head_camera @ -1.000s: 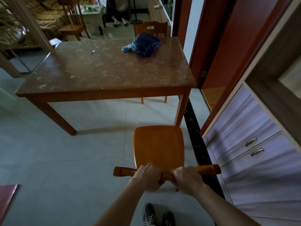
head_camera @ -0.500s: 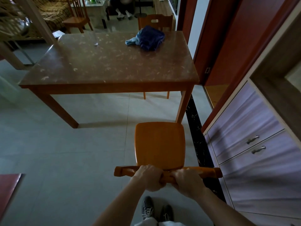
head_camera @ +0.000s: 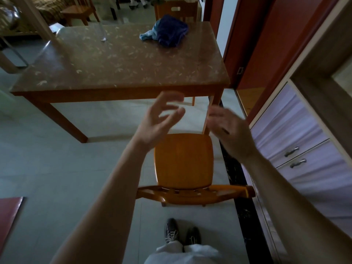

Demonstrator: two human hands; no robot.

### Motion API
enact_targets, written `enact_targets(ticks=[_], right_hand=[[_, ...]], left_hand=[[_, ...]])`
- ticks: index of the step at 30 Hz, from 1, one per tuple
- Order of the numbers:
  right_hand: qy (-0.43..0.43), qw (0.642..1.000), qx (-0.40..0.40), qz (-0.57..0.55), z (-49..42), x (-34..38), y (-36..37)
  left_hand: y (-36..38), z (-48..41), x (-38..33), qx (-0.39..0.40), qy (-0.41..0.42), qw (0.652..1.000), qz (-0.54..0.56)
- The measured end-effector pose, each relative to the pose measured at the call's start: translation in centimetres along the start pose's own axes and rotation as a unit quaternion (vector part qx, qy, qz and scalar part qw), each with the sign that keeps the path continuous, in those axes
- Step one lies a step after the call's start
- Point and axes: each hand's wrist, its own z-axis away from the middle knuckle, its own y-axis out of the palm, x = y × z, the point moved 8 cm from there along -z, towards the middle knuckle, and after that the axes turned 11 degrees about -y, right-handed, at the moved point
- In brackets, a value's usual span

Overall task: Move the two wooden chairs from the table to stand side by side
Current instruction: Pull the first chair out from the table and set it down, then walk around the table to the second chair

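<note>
An orange wooden chair [head_camera: 183, 162] stands on the tiled floor just in front of my feet, its top rail nearest me and its seat facing the brown table [head_camera: 122, 73]. A second wooden chair [head_camera: 177, 10] stands at the table's far side, mostly hidden behind it. My left hand [head_camera: 160, 121] and my right hand [head_camera: 226, 130] are raised above the near chair's seat, fingers apart and blurred, touching nothing.
A blue cloth [head_camera: 167, 33] lies on the table near its far right corner. Lilac drawers [head_camera: 297, 149] and a black floor strip run along the right. A third chair [head_camera: 78, 10] and a sofa stand at the far left. A red mat [head_camera: 9, 216] lies at the lower left.
Both hands have let go of the near chair's top rail and lifted forward above the seat. The chair now stands free on the floor.
</note>
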Motion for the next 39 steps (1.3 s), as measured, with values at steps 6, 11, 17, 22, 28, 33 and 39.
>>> enact_targets(ticks=[6, 11, 17, 22, 28, 33, 39], right_hand=[[-0.133, 0.982, -0.068, -0.116, -5.1, 9.8, -2.5], [-0.218, 0.96, 0.005, -0.176, -7.4, 17.5, 3.6], [-0.273, 0.917, 0.105, -0.272, -10.5, 26.9, 15.8], [-0.336, 0.877, 0.146, -0.312, -13.3, 36.4, 28.3], [-0.376, 0.84, 0.185, -0.344, -14.6, 44.9, 43.1], [-0.373, 0.819, 0.227, -0.372, -16.3, 48.5, 52.8], [-0.377, 0.805, 0.237, -0.393, -22.4, 50.2, 62.2]], left_hand=[[-4.0, 2.3, -8.0, -0.033, 0.134, 0.99, 0.023], [-10.5, 7.3, -9.7, -0.077, 0.176, 0.98, 0.057], [-23.3, 15.4, -9.9, -0.208, 0.185, 0.96, 0.031], [-36.2, 23.8, -9.1, -0.307, 0.169, 0.936, -0.015], [-49.7, 32.2, -6.1, -0.391, 0.138, 0.906, -0.08], [-58.3, 34.4, -3.8, -0.425, 0.121, 0.89, -0.108], [-67.4, 32.5, -0.4, -0.44, 0.116, 0.883, -0.116]])
